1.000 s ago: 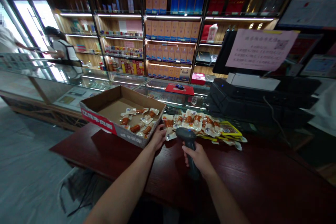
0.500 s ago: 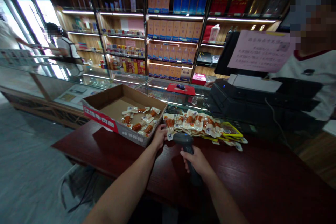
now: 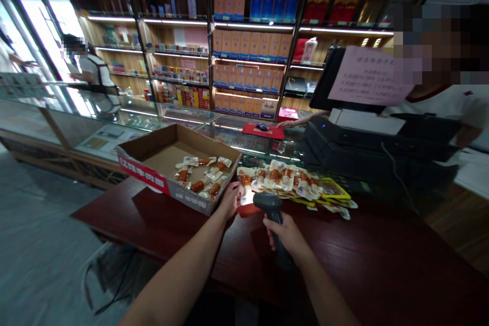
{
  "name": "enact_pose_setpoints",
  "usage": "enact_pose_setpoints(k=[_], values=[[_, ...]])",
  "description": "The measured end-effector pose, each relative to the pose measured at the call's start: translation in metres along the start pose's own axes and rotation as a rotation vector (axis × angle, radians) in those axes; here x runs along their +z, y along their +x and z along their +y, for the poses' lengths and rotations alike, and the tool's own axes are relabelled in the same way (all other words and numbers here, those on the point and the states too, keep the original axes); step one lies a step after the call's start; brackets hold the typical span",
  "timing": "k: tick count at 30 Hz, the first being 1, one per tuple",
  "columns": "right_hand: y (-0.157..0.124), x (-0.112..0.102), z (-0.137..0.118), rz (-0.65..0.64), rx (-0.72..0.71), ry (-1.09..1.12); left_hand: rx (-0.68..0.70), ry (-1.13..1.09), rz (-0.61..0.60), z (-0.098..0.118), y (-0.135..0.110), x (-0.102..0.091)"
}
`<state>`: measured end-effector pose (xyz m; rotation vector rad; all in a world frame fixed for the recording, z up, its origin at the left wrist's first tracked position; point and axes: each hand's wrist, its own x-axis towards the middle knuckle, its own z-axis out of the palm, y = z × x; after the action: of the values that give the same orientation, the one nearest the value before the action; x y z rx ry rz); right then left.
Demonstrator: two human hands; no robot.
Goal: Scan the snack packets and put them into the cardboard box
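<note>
My right hand (image 3: 284,232) grips the handle of a dark barcode scanner (image 3: 267,202), whose head points left. Its light falls bright on the lower end of a vacuum-packed meat snack (image 3: 245,179) and casts red onto the table. My left hand (image 3: 230,200) has its fingers at the left edge of that packet, beside the box corner; the fingertips are partly hidden. To the right of this packet lies a heap of similar clear packs (image 3: 284,175), on top of flatter yellow-edged packets (image 3: 336,188). Several more packs (image 3: 198,185) lie in an open cardboard box (image 3: 153,150).
The box stands on a dark red wooden table (image 3: 324,254) against a glass counter (image 3: 183,114). A monitor with a pink paper (image 3: 367,76) stands at right, a person (image 3: 439,97) behind it. A mouse (image 3: 262,126) sits on a red mat. Another person (image 3: 93,71) is far left.
The scanner's light has come on, lighting the packet and reddening the table. My hands stay almost in place. The person behind the monitor has leaned left and extended a hand to the red mat.
</note>
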<state>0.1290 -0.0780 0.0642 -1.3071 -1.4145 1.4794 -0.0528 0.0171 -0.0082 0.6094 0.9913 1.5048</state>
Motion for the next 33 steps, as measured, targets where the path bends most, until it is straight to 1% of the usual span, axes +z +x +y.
enact_pose_setpoints(k=[3,5,6,8,10,13,15,18,21,23,26,29,33], values=[[0.001,-0.009,-0.003,0.032,-0.022,0.030,0.043,0.007,-0.031,0.002,0.000,0.003],[0.002,-0.020,-0.006,0.070,-0.038,0.062,0.067,0.025,-0.040,0.007,0.000,0.011],[0.002,-0.026,-0.009,0.095,-0.047,0.080,0.074,0.029,-0.063,0.011,0.000,0.017],[0.002,-0.041,-0.015,0.151,-0.074,0.114,0.087,0.022,-0.131,0.019,0.001,0.034],[0.002,-0.058,-0.021,0.213,-0.107,0.152,0.106,0.022,-0.187,0.027,0.004,0.055],[0.000,-0.083,-0.029,0.313,-0.134,0.195,0.142,0.104,-0.190,0.034,0.012,0.093],[-0.001,-0.098,-0.033,0.364,-0.141,0.208,0.171,0.239,-0.167,0.035,0.017,0.120],[-0.002,-0.114,-0.034,0.417,-0.160,0.216,0.242,0.560,-0.109,0.032,0.022,0.155],[-0.003,-0.123,-0.034,0.436,-0.177,0.234,0.379,0.918,-0.030,0.024,0.023,0.178],[-0.003,-0.126,-0.033,0.430,-0.183,0.246,0.433,1.101,-0.013,0.018,0.023,0.186],[-0.003,-0.129,-0.031,0.417,-0.183,0.253,0.477,1.282,0.009,0.009,0.024,0.187],[-0.002,-0.130,-0.030,0.413,-0.178,0.242,0.577,1.369,0.043,0.004,0.027,0.183],[0.000,-0.127,-0.029,0.413,-0.175,0.241,0.627,1.406,0.006,0.003,0.030,0.178]])
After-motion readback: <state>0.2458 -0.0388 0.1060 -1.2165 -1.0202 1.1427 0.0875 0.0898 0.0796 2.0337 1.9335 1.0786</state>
